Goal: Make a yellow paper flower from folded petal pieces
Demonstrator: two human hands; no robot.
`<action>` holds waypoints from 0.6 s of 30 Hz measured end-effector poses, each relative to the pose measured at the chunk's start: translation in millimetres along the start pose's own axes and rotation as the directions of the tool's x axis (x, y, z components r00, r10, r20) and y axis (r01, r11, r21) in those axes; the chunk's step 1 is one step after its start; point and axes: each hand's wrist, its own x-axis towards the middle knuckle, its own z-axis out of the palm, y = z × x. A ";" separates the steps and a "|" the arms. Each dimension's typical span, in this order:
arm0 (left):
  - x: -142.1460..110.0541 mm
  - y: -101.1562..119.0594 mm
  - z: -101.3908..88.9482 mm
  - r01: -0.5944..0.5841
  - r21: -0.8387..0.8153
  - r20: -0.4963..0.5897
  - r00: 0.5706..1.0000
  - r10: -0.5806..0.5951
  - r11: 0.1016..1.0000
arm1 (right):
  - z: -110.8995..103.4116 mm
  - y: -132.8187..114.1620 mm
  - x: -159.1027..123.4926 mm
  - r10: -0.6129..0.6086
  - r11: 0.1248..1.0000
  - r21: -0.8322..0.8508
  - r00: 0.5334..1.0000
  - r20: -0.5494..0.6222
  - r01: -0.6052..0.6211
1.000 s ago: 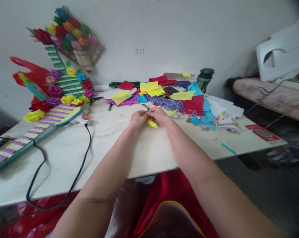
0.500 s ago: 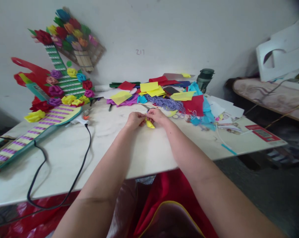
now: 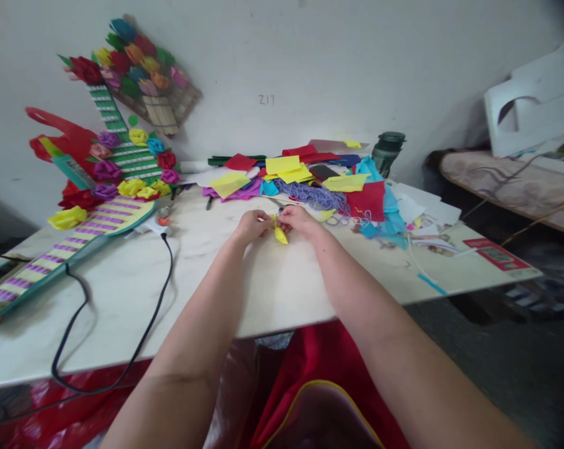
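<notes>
Over the middle of the white table [image 3: 282, 287], a small piece of yellow crepe paper [image 3: 280, 236] is pinched between my two hands. My left hand [image 3: 254, 226] grips it from the left with closed fingers. From the right, my right hand [image 3: 295, 220] has thumb and fingertips closed on its upper end. A rounded, petal-like part of the paper hangs down below the fingertips. Just behind my hands lie scissors [image 3: 340, 219] and a tangle of purple yarn [image 3: 312, 194]. What exactly sits between the fingertips is too small to make out.
Yellow sheets [image 3: 284, 165], a red sheet [image 3: 366, 199] and blue crepe paper [image 3: 390, 209] pile up at the back. A dark green bottle [image 3: 387, 153] stands behind them. Leftward are a flower-decorated model [image 3: 90, 231] and a black cable [image 3: 167, 293].
My hands stay in nearly the same place. The fingers have shifted slightly, and the yellow paper's hanging part now looks rounder and more open. The camera view has moved a little.
</notes>
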 end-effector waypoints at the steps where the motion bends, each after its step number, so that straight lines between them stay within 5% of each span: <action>1: -0.4 0.7 -1.0 -0.012 0.015 0.011 1.000 0.012 1.000 | -0.5 0.7 0.7 0.009 1.000 0.023 1.000 0.001 -0.009; 12: -0.6 -0.5 -7.6 0.013 0.023 0.182 0.983 -0.017 1.000 | -4.7 -0.9 -1.9 0.071 0.982 0.173 0.997 0.016 -0.073; 18: -3.1 2.7 -8.8 0.027 0.022 0.183 0.983 -0.031 0.999 | -4.8 1.6 -0.4 0.069 0.978 0.197 0.997 0.027 -0.073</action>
